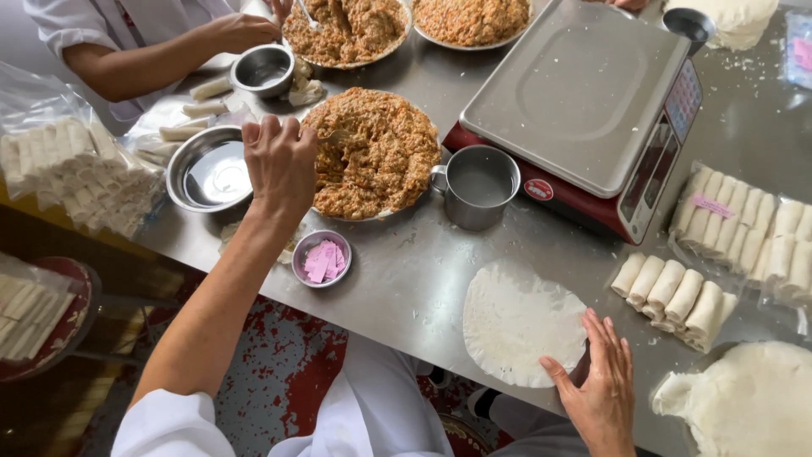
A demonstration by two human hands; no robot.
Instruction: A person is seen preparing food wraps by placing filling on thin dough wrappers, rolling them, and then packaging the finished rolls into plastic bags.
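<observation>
My left hand is closed on a small utensil that is dug into a heaped plate of brown minced filling. A round white wrapper lies flat at the table's near edge, and my right hand rests with spread fingers on its right rim. Next to that hand lies a row of finished white rolls. A small bowl of pink slips sits just below my left wrist.
A metal mug and a red scale with a steel pan stand mid-table. An empty steel bowl and bagged rolls lie at left, packed rolls and stacked wrappers at right. Another person's hand works at the top left.
</observation>
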